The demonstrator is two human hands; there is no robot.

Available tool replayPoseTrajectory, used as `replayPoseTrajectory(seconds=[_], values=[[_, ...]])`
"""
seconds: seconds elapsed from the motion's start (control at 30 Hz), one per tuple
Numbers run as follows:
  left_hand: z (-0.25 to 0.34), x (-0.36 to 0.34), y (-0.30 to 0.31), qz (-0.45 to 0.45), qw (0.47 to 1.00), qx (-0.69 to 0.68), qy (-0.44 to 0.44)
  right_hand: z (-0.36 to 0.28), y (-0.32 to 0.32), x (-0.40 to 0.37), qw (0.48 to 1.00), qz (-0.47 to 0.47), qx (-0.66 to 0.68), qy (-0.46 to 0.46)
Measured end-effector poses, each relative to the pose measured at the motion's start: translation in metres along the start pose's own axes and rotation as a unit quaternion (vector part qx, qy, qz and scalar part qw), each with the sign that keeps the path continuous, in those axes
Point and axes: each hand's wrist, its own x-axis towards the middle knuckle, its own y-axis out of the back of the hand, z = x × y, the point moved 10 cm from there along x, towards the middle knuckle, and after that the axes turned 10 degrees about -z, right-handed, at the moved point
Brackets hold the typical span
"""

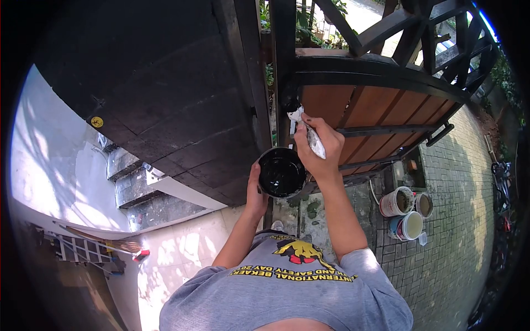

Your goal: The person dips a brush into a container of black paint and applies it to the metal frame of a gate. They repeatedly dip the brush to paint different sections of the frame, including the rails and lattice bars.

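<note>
My left hand is wrapped round the side of a round can of black paint, held in front of my chest with its open top facing up. In my right hand is a paintbrush with a whitish, paint-smudged handle. Its dark bristle end meets the black upright of the gate, or is very close to it; contact cannot be made out exactly. Brown wooden panels fill the gate's lower part, between black metal bars.
A large dark wall panel stands close on my left, with steps beyond it. Several buckets sit on the paving at right. A broom lies near a rack at lower left.
</note>
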Motion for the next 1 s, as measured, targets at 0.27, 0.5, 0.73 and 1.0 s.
replayPoseTrajectory(seconds=[0.27,0.5,0.73,1.0], values=[[0.001,-0.001,0.005,-0.001,1.0,-0.001,-0.01,-0.012,-0.007,0.006,0.993,-0.083,-0.053,0.065],[0.005,-0.004,0.007,-0.008,1.0,0.002,-0.01,0.0,-0.017,-0.006,0.985,-0.136,-0.07,0.076],[0.007,-0.007,0.014,0.02,1.0,-0.008,-0.015,0.025,-0.022,-0.043,0.989,-0.108,-0.082,0.065],[0.029,-0.007,0.062,0.05,0.996,0.001,-0.073,0.04,-0.038,-0.063,0.987,-0.126,-0.077,0.066]])
